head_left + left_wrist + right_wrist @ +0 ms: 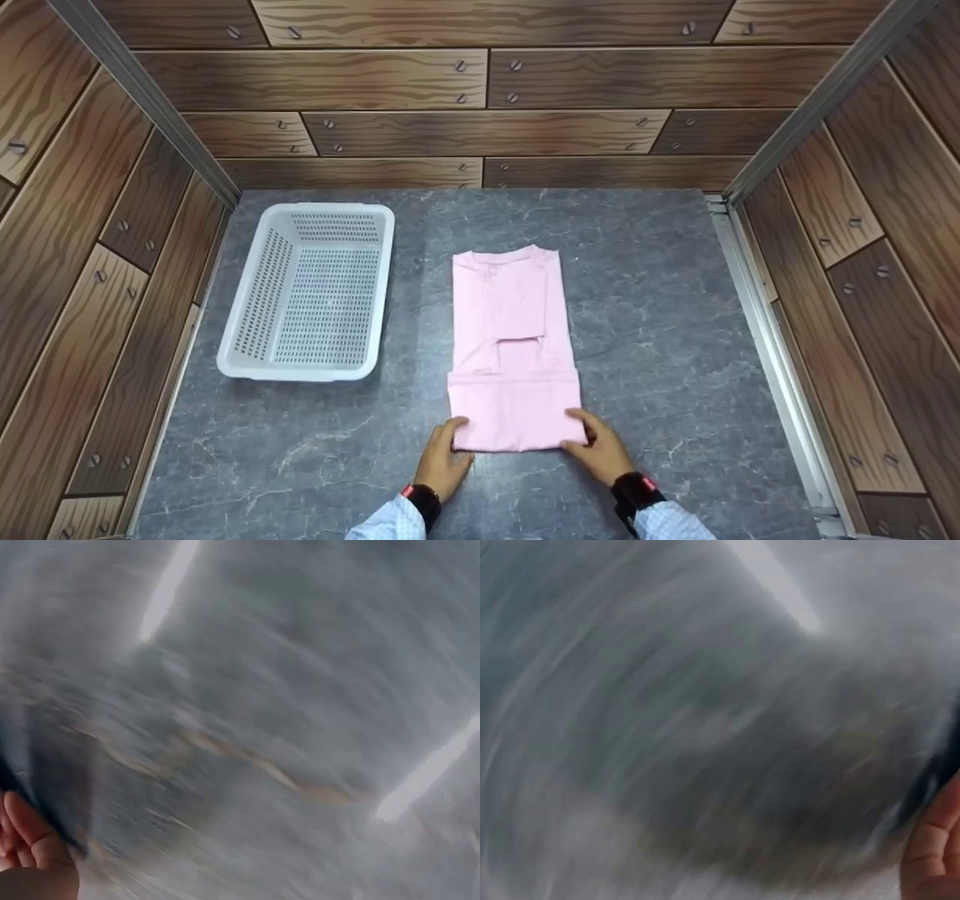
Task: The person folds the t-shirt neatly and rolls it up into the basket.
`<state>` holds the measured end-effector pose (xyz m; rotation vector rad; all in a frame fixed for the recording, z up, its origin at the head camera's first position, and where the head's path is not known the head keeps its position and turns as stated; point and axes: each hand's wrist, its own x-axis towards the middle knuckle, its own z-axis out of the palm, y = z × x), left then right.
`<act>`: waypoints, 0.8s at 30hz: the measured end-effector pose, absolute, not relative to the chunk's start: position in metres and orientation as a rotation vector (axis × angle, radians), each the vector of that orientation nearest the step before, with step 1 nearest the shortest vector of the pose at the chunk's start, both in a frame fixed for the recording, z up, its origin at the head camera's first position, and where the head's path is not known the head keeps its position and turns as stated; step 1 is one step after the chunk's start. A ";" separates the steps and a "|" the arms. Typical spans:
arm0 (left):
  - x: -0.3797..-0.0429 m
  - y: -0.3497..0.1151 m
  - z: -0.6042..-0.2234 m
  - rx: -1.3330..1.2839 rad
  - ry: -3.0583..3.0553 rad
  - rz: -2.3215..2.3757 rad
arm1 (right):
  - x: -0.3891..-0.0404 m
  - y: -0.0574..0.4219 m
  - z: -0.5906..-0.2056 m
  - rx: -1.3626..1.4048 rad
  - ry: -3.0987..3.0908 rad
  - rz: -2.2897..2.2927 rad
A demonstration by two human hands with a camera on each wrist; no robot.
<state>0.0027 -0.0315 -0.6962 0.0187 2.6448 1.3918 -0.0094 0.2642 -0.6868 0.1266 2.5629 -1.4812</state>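
A pink T-shirt lies on the table, folded into a long narrow shape with its collar at the far end. A sleeve lies across its middle, and the near part is turned up over the body. At the near left corner, my left hand holds the folded edge, fingers over the cloth and thumb at the near side. My right hand grips the near right corner in the same way. Both wrist views are blurred; only part of the left hand and part of the right hand show there, without the shirt.
A white perforated plastic basket stands to the left of the shirt with nothing in it. The grey marble-patterned table is bounded by wood-patterned panels at the back and both sides.
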 end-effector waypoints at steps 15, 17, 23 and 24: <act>-0.017 -0.040 -0.702 0.472 3.273 1.209 | -0.011 0.264 -0.697 -0.322 3.241 -1.175; -0.019 -0.045 -0.698 0.485 3.263 1.223 | -0.012 0.266 -0.695 -0.355 3.270 -1.183; -0.017 -0.055 -0.682 0.556 3.135 1.345 | -0.011 0.270 -0.682 -0.464 3.177 -1.379; -0.016 -0.055 -0.679 0.564 3.109 1.367 | -0.011 0.270 -0.679 -0.470 3.156 -1.418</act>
